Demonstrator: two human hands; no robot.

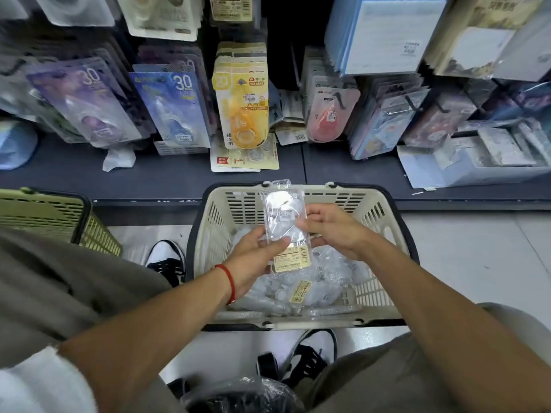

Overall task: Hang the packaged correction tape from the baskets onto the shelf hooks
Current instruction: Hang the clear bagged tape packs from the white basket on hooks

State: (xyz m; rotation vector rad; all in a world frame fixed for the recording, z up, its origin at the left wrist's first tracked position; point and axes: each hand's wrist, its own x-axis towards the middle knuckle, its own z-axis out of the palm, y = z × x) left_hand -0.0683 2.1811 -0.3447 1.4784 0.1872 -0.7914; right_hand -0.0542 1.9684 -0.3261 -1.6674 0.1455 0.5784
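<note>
**Head view: both hands hold one clear pack above the cream basket**

Head camera looks down on two bare forearms that reach forward from the bottom corners and meet near the centre. The left hand (253,251), with a red string bracelet (229,281) on its wrist, lies palm-up under the clear pack of correction tape (284,225), its thumb pressed on the front of the pack and its fingers curled behind. The right hand (331,229) comes in from 4 o'clock, knuckles up, and pinches the pack's right edge between thumb and bent fingers. The pack stands nearly upright, its hang-hole tab at 12 o'clock, over the far rim of the cream basket (384,222). A small white sticker sits on its middle and a yellowish label at its lower end; the print on both is too small to read.

More clear packs (298,290) lie heaped in the basket, one showing a yellow label. A green basket (44,216) stands at 9 o'clock.

On the shelf at 12 o'clock hang rows of packs: a purple pack (86,105) and a blue pack (176,108) each marked "30", a yellow pack (243,110) marked "20" and "NO.8861", with "修正带" down its side, and a pink pack (331,114). A flat pack (238,160) lying on the shelf shows a "3".
</note>
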